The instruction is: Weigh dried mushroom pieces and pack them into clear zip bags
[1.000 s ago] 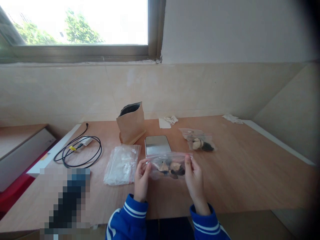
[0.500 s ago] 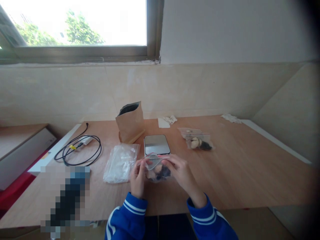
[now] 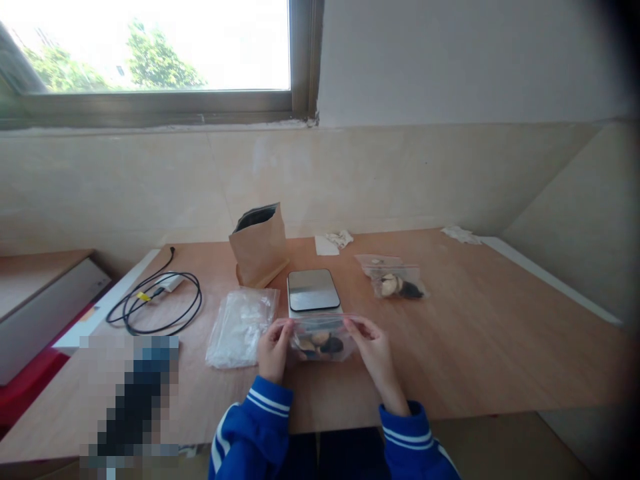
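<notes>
Both my hands hold a small clear zip bag (image 3: 320, 339) with dark and pale pieces inside, just above the wooden table (image 3: 475, 347). My left hand (image 3: 274, 349) pinches its left top corner and my right hand (image 3: 374, 347) pinches the right top corner. Directly behind the bag sits a small digital scale (image 3: 313, 291) with a shiny platform. A second filled zip bag (image 3: 395, 279) lies to the right of the scale.
A stack of empty clear bags (image 3: 241, 327) lies left of my hands. A brown paper pouch (image 3: 260, 245) stands open behind the scale. A coiled black cable (image 3: 157, 303) lies at the left, and crumpled tissue (image 3: 336, 241) near the wall.
The bag was stretched wide between my hands, then bunched together as my hands closed in. Now it is held flat again by both top corners, lower and closer to the scale.
</notes>
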{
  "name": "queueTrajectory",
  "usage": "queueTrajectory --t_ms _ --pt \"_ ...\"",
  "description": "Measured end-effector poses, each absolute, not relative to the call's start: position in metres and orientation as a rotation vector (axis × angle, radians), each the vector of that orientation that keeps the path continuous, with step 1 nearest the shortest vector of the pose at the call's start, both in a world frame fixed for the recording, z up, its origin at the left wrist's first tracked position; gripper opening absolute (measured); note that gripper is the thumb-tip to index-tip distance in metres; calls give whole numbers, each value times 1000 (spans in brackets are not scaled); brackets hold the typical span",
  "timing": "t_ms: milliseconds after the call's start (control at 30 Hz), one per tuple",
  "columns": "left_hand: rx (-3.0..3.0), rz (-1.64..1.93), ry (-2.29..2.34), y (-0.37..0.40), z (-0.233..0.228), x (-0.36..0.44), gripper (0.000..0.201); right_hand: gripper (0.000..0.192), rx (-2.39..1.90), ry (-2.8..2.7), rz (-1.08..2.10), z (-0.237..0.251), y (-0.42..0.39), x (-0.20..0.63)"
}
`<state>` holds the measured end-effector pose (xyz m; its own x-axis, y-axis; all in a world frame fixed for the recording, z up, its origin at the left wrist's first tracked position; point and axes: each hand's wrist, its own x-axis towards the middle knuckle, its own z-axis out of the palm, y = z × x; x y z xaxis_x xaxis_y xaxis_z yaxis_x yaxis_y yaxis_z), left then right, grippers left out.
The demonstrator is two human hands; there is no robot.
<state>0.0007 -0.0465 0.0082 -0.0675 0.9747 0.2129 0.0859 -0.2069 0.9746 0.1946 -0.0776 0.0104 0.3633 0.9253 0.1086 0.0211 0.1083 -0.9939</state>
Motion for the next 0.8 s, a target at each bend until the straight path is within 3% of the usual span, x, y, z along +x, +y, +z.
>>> queueTrajectory --t_ms 400,800 --pt "1347 1464 1290 -55 9 3 33 51 -1289 -1004 859 3 -93 205" --pt "1415 1470 1285 -59 8 2 25 47 -1463 -875 575 -10 -94 205"
